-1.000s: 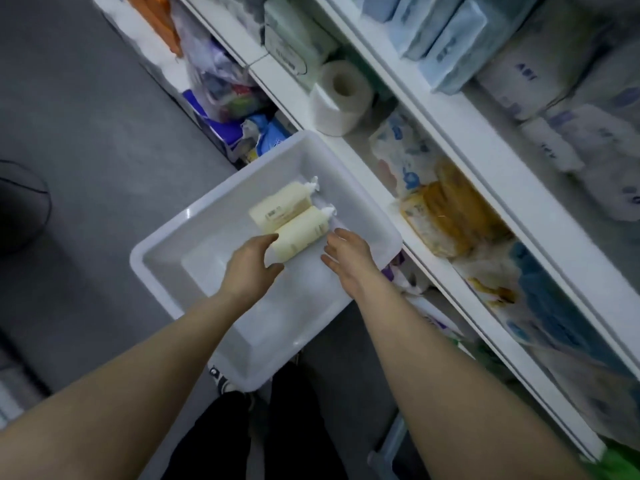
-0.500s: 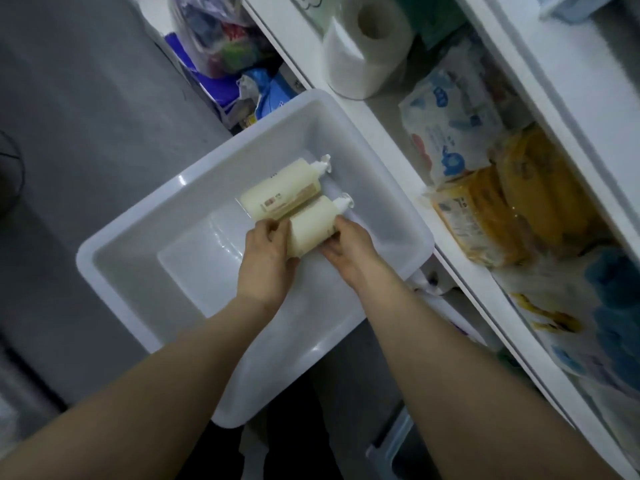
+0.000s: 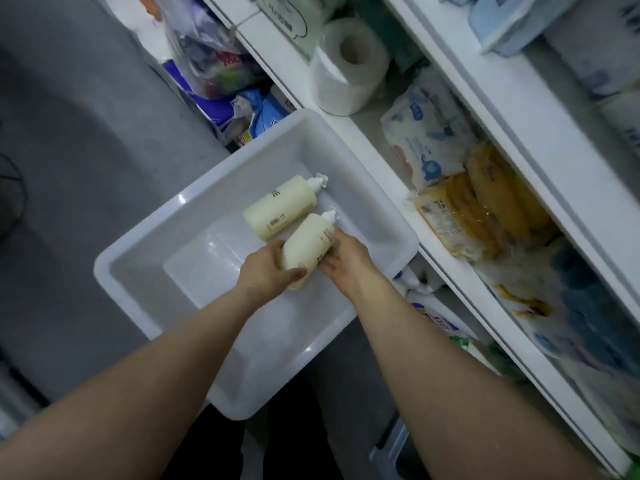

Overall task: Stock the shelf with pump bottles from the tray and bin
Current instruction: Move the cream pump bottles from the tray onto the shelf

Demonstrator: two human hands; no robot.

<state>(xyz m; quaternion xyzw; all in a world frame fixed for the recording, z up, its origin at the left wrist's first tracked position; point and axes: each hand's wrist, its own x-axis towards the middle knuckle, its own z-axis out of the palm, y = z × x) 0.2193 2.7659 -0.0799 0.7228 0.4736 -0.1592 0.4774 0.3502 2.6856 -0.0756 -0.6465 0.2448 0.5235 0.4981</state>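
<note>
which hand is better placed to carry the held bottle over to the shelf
Right, probably. The right hand grips the near bottle on the side facing the shelf; the left hand holds its base, on the side away from it.

You are standing in a small shop aisle stocked with household goods. On your right run long white shelves (image 3: pixel 540 109) packed with wrapped merchandise: a white roll of toilet paper (image 3: pixel 349 65), a white plastic pack printed with blue figures (image 3: pixel 426 133), yellow cellophane-wrapped packs (image 3: pixel 485 209) and pale blue soft packs (image 3: pixel 502 22) on the higher shelf. More bagged goods (image 3: pixel 214 60) sit low at the far end, beside the grey floor (image 3: pixel 86 133).
</note>
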